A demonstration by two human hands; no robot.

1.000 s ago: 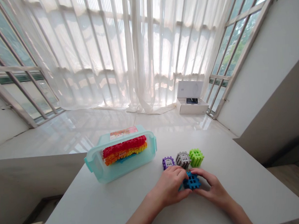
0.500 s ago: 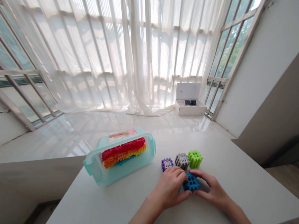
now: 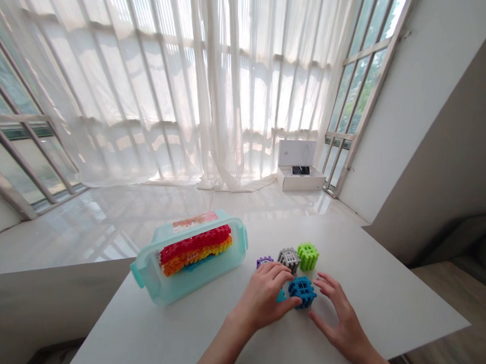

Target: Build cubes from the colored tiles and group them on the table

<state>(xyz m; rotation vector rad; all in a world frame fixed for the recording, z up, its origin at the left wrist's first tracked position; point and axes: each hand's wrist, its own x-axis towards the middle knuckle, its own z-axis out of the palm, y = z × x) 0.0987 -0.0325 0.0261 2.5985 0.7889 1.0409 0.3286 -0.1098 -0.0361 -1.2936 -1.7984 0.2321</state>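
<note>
A blue interlocking-block cube with a window-like grid on top rests on the white table between my hands. My left hand curves over a light blue block, mostly hidden beneath it, with fingers at its far side and thumb at the near side. The thumb tip reaches the blue cube's left edge. To the right of the blue cube, my right hand is open, fingers spread and apart from it. Just behind stand a purple cube, partly covered by my left hand, a grey cube and a lime green cube.
A translucent teal bin lies on its side at the left, holding stacked red, orange, yellow and blue block pieces. A white open box with a dark device sits on the sill by the curtain. The white table's right edge slopes off.
My right hand has let go of the blue cube and drawn back with its fingers spreading. My left hand stays over the light blue block. The whole view has shifted slightly.
</note>
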